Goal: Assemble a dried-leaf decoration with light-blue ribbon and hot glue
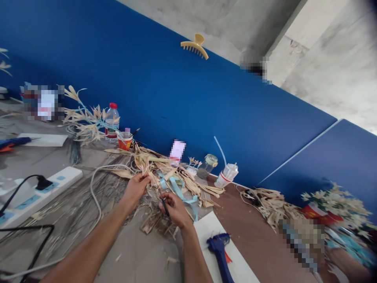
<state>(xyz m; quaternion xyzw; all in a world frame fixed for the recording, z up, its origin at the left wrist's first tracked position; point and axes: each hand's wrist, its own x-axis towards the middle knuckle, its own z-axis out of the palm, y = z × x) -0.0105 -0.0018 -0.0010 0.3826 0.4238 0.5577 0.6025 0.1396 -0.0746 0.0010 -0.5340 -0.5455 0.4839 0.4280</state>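
Your left hand (137, 190) pinches a pale husk strip (152, 180) over the surface (135, 251), seemingly steadying it; your right hand (176, 210) curls its fingers round scissors (165, 207), likely so the blades sit close.

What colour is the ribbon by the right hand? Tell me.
The ribbon is light blue, clearest in the head view.

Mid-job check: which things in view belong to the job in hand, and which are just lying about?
Likely part of the job:
dark-handled scissors in the right hand
pale husk piece in the left hand
dried husks heaped beyond
perhaps the blue ribbon and glue gun

Probably just about:
red-capped bottle
glass jar
yellow claw clip on the partition
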